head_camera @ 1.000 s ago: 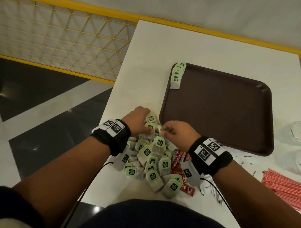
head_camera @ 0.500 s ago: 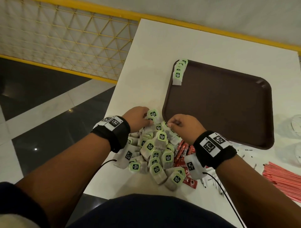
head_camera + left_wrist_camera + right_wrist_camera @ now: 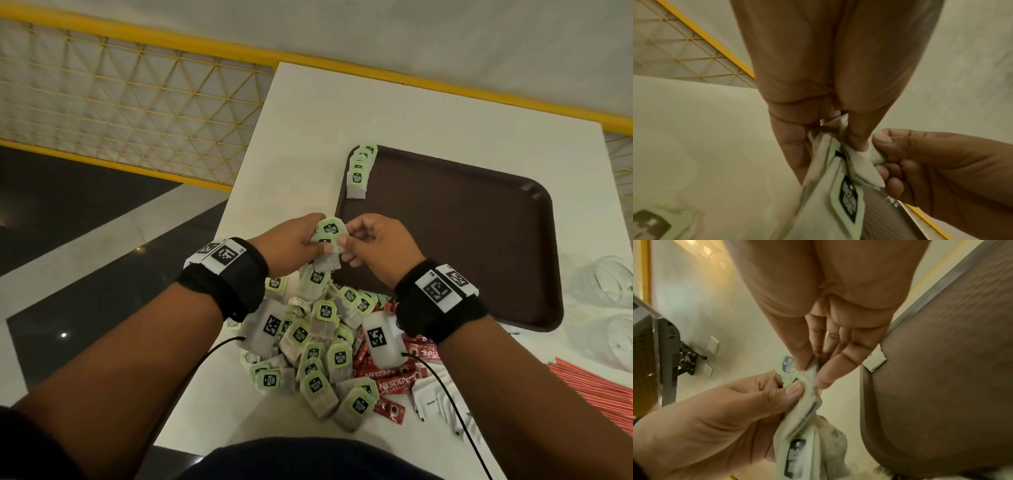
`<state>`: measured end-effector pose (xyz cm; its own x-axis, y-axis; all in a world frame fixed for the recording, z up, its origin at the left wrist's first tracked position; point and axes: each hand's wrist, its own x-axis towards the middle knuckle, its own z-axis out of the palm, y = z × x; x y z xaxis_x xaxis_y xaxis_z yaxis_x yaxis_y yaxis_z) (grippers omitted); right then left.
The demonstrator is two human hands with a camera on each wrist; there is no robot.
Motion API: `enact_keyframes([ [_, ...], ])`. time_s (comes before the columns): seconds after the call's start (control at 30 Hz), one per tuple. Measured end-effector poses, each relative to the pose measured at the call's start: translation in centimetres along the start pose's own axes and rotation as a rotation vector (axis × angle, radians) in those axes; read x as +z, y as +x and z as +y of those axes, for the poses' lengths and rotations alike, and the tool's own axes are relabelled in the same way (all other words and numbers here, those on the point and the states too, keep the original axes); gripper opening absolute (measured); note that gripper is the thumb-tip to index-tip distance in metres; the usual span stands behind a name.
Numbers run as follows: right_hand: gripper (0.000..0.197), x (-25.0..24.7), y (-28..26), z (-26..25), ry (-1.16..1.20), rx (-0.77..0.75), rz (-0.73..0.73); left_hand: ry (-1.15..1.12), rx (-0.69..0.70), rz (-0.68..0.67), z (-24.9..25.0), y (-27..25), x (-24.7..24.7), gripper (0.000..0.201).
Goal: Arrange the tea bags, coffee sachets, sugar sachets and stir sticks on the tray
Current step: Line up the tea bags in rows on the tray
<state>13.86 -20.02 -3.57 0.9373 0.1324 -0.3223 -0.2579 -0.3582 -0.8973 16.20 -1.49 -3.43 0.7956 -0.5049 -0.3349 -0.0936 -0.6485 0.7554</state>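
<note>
A small bunch of tea bags with green tags hangs above the pile, near the brown tray's front left corner. My left hand pinches the bunch from the left. My right hand pinches the bunch's right edge between thumb and fingers. Below them a heap of loose tea bags lies on the white table. A neat row of tea bags leans at the tray's far left corner. Red coffee sachets, white sugar sachets and red stir sticks lie to the right.
The white table ends just left of the tea bag heap, with dark floor below. A yellow railing runs behind. Clear glasses stand at the right edge beside the tray. Most of the tray floor is bare.
Both hands have lifted from the heap, carrying a bunch of tea bags up toward the tray's near left corner. The view has tilted slightly.
</note>
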Motion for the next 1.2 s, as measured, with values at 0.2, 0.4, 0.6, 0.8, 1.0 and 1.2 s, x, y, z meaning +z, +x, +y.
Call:
enact_keyframes([
  [0.2, 0.013, -0.8, 0.5, 0.8, 0.208, 0.178, -0.076, -0.125, -0.05, -0.043, -1.4, 0.8, 0.7, 0.022],
  [0.4, 0.013, -0.8, 0.8, 1.8, 0.355, 0.356, -0.108, -0.318, -0.125, 0.0, -2.6, 0.7, 1.2, 0.026],
  [0.6, 0.009, -1.2, 1.5, 2.5, 0.46, 0.393, -0.052, -0.494, -0.149, 0.075, -2.9, 0.4, 0.5, 0.024],
  [0.8, 0.008, -1.6, 1.9, 2.9, 0.536, 0.391, -0.009, -0.72, -0.201, 0.106, -2.9, 0.4, 0.1, 0.017],
  [1.0, 0.013, -2.2, 4.1, 4.0, 0.438, 0.373, 0.148, -0.827, -0.246, 0.154, -2.9, 1.4, -0.2, 0.021],
  [1.2, 0.012, -3.0, 8.5, 4.5, 0.254, 0.313, 0.272, -0.87, -0.245, 0.196, -2.7, 3.2, -0.5, 0.027],
])
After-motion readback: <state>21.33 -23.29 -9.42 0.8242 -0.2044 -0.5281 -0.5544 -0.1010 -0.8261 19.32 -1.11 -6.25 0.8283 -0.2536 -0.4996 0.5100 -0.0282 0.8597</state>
